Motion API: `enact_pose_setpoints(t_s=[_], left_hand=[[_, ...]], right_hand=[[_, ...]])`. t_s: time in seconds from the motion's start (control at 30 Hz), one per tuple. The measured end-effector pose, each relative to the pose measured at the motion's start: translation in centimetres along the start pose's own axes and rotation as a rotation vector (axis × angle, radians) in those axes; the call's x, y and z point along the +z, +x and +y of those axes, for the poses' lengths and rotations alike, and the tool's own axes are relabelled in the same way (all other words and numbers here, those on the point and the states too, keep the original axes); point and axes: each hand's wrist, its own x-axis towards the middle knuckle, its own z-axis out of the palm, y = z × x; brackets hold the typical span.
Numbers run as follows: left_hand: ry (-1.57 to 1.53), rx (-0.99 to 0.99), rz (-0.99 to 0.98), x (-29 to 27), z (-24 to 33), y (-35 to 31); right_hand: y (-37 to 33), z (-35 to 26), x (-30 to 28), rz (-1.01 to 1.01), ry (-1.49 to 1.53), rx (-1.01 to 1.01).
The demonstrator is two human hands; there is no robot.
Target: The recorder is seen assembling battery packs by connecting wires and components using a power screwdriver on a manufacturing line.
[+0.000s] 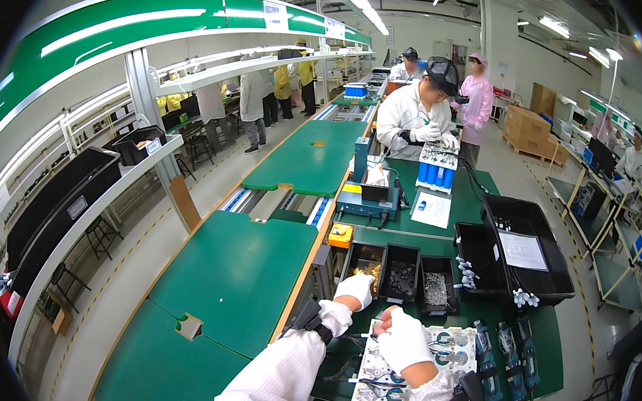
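Observation:
My left hand [355, 290], in a white glove, is at the near end of a black bin of small gold-coloured parts [367, 270]. Its fingertips are hidden, so what they hold cannot be seen. My right hand [404, 341], gloved with bare fingertips showing, is over a white panel [439, 372] that carries round fittings and dark cables. Thumb and fingers are drawn together there; anything between them is too small to make out. Three teal-and-black power screwdrivers [508, 358] lie side by side to the right of the panel.
Beside the gold parts stand a bin of black parts [403, 273] and a bin of silver screws [436, 289]. Larger black trays [556, 283] hold cables and a paper. An orange button box [340, 236] sits by the green-topped conveyor [233, 265]. A co-worker [411, 113] works opposite on a blue battery pack [436, 176].

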Motion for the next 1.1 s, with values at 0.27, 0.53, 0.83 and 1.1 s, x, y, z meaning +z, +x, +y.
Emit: enact_pose_setpoints(t_s=[0.27, 0.53, 0.83, 1.1], left_hand=[[0.056, 0.088, 0.026, 0.4, -0.3, -0.4], [0.017, 0.063, 0.018, 0.2, -0.1, -0.4], [-0.418, -0.156, 0.124, -2.2, -1.2, -1.2], [-0.462, -0.114, 0.1, -5.9, 2.1, -9.5]], right_hand=[[0.7, 1.1, 1.2, 0.02, -0.208, -0.052], [-0.4, 1.2, 2.6, 0.057, -0.493, -0.303], [-0.3, 0.9, 2.6, 0.108, -0.577, -0.287], [-0.9, 1.5, 3.3, 0.081, -0.643, -0.317]])
